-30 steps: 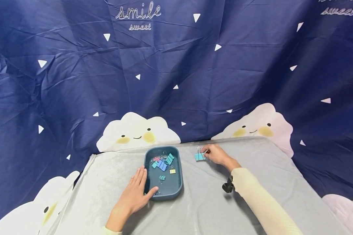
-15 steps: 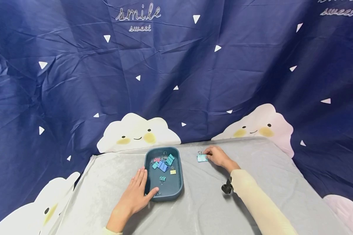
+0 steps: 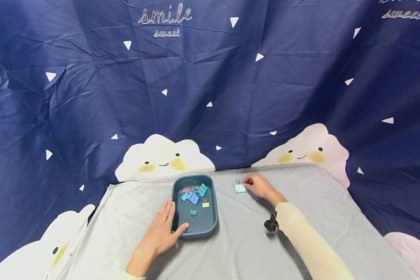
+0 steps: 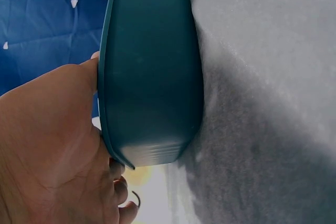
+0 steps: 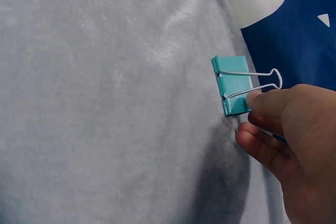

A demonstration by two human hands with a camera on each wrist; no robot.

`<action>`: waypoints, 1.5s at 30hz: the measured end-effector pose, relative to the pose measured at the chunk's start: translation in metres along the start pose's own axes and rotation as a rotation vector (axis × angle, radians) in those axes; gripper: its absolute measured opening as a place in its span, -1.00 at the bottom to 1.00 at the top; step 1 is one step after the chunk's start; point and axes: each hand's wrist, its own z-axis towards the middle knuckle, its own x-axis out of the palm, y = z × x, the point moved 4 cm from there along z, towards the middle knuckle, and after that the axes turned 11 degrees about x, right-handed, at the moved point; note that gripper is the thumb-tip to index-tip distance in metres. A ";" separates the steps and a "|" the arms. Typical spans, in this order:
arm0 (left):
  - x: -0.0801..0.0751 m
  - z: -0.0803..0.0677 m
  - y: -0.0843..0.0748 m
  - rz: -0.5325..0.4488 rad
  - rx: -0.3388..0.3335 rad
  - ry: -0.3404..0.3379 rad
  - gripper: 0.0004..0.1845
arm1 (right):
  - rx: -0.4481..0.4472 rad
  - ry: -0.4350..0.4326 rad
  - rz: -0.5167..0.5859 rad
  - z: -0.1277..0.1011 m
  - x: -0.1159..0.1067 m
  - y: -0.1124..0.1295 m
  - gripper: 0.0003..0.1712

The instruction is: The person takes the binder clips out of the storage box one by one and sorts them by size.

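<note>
In the head view my right hand [image 3: 260, 187] pinches a large turquoise binder clip [image 3: 240, 188] by one end, to the right of the tray. The right wrist view has the thumb on the face of this binder clip [image 5: 233, 85], beside its silver wire handle. My left hand [image 3: 160, 230] lies along the left rim of a dark teal tray [image 3: 215, 217], its fingers straight and its thumb over the near corner. Inside the tray are a blue binder clip [image 3: 194, 197], a yellow binder clip [image 3: 205, 203], a small teal binder clip [image 3: 193, 212] and several others. The left wrist view shows the tray's outer wall [image 4: 152, 72].
A grey cloth [image 3: 245, 249] covers the table. Behind it hangs a dark blue curtain [image 3: 203, 77] with white clouds and triangles. A black device [image 3: 271, 223] sits at the right wrist.
The turquoise binder clip and my right hand have shifted slightly right and nearer, and the clip's face looks paler. My left hand has kept its place on the tray.
</note>
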 end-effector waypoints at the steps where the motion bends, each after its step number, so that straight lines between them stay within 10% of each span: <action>1: 0.000 0.000 0.000 0.000 -0.001 0.001 0.05 | 0.008 -0.001 0.009 0.000 -0.001 0.000 -0.85; 16: 0.000 0.000 -0.001 -0.003 0.002 -0.002 0.02 | -0.155 -0.101 -0.046 -0.007 -0.019 0.050 -0.90; 45: 0.001 0.001 0.001 0.004 -0.010 0.023 0.06 | -0.390 0.094 -0.182 -0.011 0.015 0.188 -0.94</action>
